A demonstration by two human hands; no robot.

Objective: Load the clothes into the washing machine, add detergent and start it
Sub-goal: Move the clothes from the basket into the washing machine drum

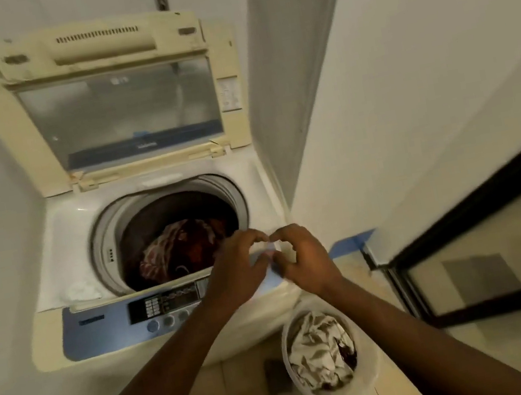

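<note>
Two hands: both meet at centre frame, above the front right corner of the washer top.
Left hand (237, 269): fingers curled, thumb and forefinger pinching the left side of a small pale blue-white packet (264, 259); what the packet is cannot be told through the blur.
Right hand (303, 259): fingers curled, fingertips pinching the right side of the same packet.
Washing machine: cream and white top-loading washing machine (62, 246) fills the left and centre of the frame, between white walls.
Lid: yellowed plastic lid with a clear window (119, 114) stands raised in the upper part of the frame.
Drum: round steel drum (164, 211) lies open at centre.
Clothes in drum: dark red and pink patterned clothes (181, 249) lie inside the drum.
Control panel: blue panel with a black display and round buttons (107, 323) runs along the washer's front edge, left of the hands.
Basket: round pale plastic laundry basket (370, 373) stands on the tiled floor at lower centre right, just in front of the washer.
Basket contents: crumpled white and grey cloth (317, 347) lies inside it.
</note>
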